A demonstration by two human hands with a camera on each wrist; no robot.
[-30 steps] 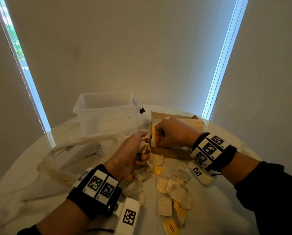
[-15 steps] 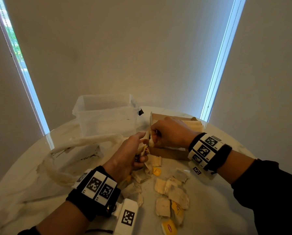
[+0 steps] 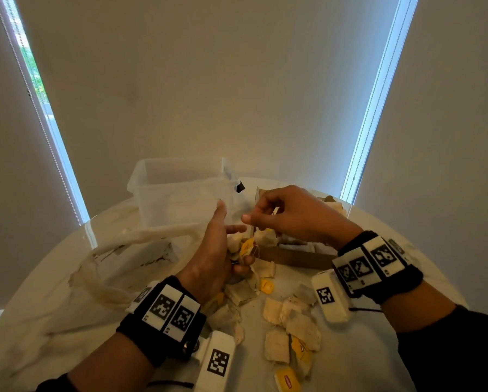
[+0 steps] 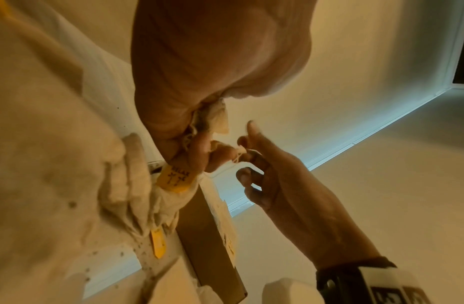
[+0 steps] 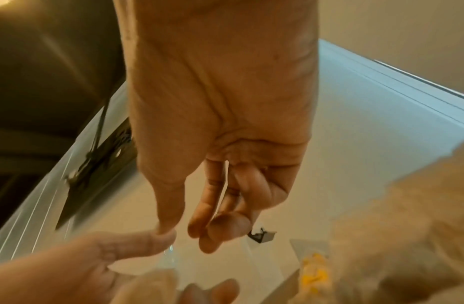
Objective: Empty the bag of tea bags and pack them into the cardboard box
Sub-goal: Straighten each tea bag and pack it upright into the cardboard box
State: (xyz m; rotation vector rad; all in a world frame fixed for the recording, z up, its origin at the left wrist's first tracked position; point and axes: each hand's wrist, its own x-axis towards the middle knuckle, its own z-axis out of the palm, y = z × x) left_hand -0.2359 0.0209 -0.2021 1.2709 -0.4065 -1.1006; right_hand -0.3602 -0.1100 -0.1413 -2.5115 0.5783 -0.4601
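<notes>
My left hand (image 3: pixel 217 258) grips a bunch of cream tea bags (image 3: pixel 244 247) with yellow tags (image 4: pixel 174 179) in its lower fingers, while its thumb and forefinger stick out straight. My right hand (image 3: pixel 290 216) hovers over the left end of the brown cardboard box (image 3: pixel 293 257), fingers loosely curled. Its fingertips (image 4: pixel 251 157) reach the tangled strings at the bunch, but its thumb and fingers (image 5: pixel 199 230) stay apart with nothing between them. Tea bags stand inside the box. The cream cloth bag (image 3: pixel 109 264) lies flat at the left. Several loose tea bags (image 3: pixel 290 321) lie between my wrists.
A clear plastic tub (image 3: pixel 180 193) stands behind my left hand, close to the box. The round white table (image 3: pixel 378 363) ends just behind the tub and box. Blinds cover the windows beyond it.
My right hand has come out of the box, leaving its tea bags there, and has risen toward my left hand. My left thumb and forefinger have straightened.
</notes>
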